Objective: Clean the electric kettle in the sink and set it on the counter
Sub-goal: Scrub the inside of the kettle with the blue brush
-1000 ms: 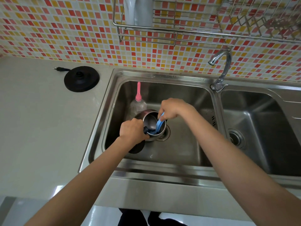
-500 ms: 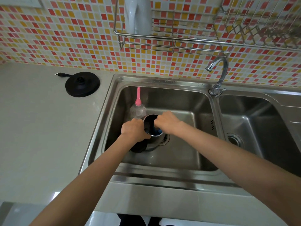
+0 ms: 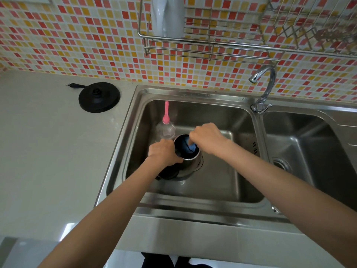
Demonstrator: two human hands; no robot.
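Observation:
A steel electric kettle (image 3: 190,163) stands upright over the drain of the left sink basin (image 3: 222,182), its mouth open to the camera. My left hand (image 3: 163,153) grips the kettle's left side, where the black handle is mostly hidden. My right hand (image 3: 206,137) is closed on a blue cleaning tool (image 3: 190,147) that reaches down inside the kettle; whether it is a brush or a cloth I cannot tell.
A clear bottle with a pink nozzle (image 3: 166,126) stands just behind the kettle. The black kettle base (image 3: 99,97) with its plug lies on the beige counter (image 3: 48,151). The faucet (image 3: 263,88) rises between the basins; the right basin (image 3: 309,151) adjoins. A wire rack (image 3: 212,45) hangs above.
My right hand has pushed the blue tool deeper into the kettle, its handle now mostly hidden. The kettle stands more upright. The view has shifted slightly downward.

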